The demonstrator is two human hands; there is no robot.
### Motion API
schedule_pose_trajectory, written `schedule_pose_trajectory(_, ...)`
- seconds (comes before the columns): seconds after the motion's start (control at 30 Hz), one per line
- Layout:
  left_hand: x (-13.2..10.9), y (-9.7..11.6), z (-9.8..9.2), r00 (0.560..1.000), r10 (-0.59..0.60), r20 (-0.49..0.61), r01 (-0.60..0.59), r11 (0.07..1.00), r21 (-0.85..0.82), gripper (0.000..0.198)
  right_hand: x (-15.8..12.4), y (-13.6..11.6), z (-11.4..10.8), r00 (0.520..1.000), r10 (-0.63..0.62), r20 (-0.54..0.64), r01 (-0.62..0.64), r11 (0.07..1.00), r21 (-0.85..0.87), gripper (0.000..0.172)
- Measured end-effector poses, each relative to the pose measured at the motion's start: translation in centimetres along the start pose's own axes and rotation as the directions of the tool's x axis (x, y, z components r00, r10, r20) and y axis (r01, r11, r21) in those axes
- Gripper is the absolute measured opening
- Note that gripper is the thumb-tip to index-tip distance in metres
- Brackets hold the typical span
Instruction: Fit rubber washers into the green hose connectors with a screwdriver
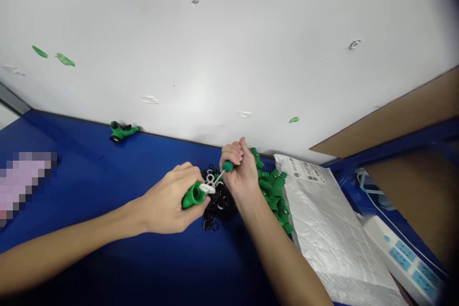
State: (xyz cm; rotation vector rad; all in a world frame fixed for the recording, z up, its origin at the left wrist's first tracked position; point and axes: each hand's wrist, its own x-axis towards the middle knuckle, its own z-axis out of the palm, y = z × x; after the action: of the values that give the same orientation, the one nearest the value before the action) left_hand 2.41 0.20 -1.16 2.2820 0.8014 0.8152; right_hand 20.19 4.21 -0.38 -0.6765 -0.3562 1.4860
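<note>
Left hand (167, 201): entering from left side of desk, grip clenched around a green fitting (191, 195), round mouth of fitting visible between thumb and fingers.

Right hand (238, 174): entering from near side, grip clenched like a fist around green handle of a tool (227, 166), thin shaft (217, 178) pointing left and slightly near.

Between hands: end of shaft at a white ring (207, 189) on the fitting, touching or only just beside, not possible to tell.

Small parts: heap of black and white rings (219, 205) on desk under both hands, single pieces too small to tell.

Green parts: heap of more fittings (274, 191) just right of right hand, one more fitting (124, 131) alone at far edge, well apart to the left.

Desk: blue desk (71, 191) ending at a white wall (215, 57), wall with green smears (39, 51) and white marks.

Right side: silver mailer (333, 234) with printed label (308, 172), touching the green heap; further right, white power strip (403, 258) with blue sockets, and cardboard (390, 119) at far right.

Left side: pixelated pink patch (25, 181) on desk, kind of thing not possible to tell.
</note>
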Motion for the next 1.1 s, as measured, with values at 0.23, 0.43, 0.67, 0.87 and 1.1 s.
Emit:
schedule_pose_trajectory(0.23,0.7,-1.1,-1.8,0.965,-0.172,0.197,0.133,0.972,0.195,0.019,1.6,-4.0,-2.2,0.994,-0.092,0.057,0.105,0.951,-0.289,0.054)
schedule_pose_trajectory(0.43,1.0,-1.4,-2.0,0.927,-0.253,0.277,0.190,0.953,0.236,0.020,1.1,-3.0,-3.0,0.980,-0.013,0.196,0.125,0.810,-0.572,0.039)
schedule_pose_trajectory(0.67,1.1,-1.2,-2.1,0.919,-0.299,0.258,0.318,0.947,-0.036,0.019,-2.6,-5.8,-0.3,0.923,-0.129,0.362,0.359,0.626,-0.692,0.019)
schedule_pose_trajectory(0.87,0.8,0.0,-2.1,0.942,-0.228,0.245,0.274,0.946,-0.172,0.030,-5.7,-3.7,-0.1,0.843,0.304,0.444,0.419,0.147,-0.896,0.037)
schedule_pose_trajectory(1.1,-0.2,1.9,1.1,0.834,-0.405,0.375,0.469,0.878,-0.095,0.040,-9.8,-2.1,-2.0,0.926,0.200,0.321,0.319,0.042,-0.947,0.020)
